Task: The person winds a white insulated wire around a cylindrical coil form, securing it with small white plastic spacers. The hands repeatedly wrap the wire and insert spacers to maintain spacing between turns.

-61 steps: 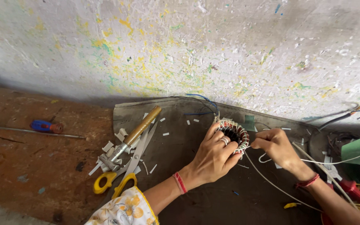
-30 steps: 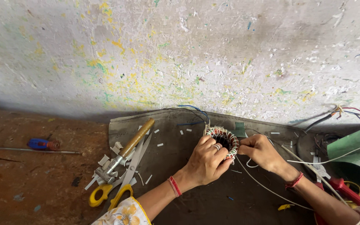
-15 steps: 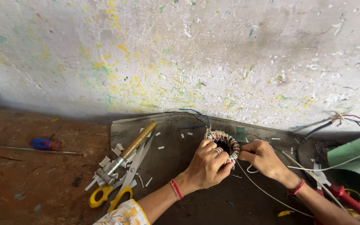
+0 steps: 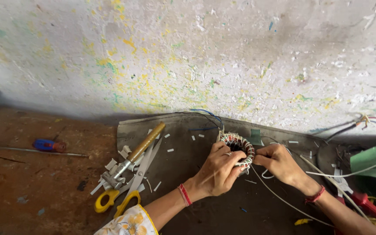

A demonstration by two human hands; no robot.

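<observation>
A ring-shaped wound coil [image 4: 239, 142], with copper wire and white slips, sits on a dark mat [image 4: 205, 209]. My left hand [image 4: 219, 169] grips the ring from the near side, fingers curled over its rim. At the ring's right edge, my right hand [image 4: 279, 163] pinches a white cord [image 4: 283, 201] that trails off to the right across the mat. Both wrists wear red bands.
Yellow-handled scissors [image 4: 120, 193] and a wooden-handled tool [image 4: 140, 148] lie at the mat's left edge among white scraps. A blue-handled screwdriver [image 4: 48, 145] rests on the brown floor at left. A paint-speckled wall [image 4: 188, 56] rises behind. Green sheet [image 4: 373, 159], red tool [image 4: 368, 206] and wires lie at right.
The view has drifted so the hands and coil sit lower in frame. Both hands stay on the coil, with the right hand drawn closer to the ring's edge.
</observation>
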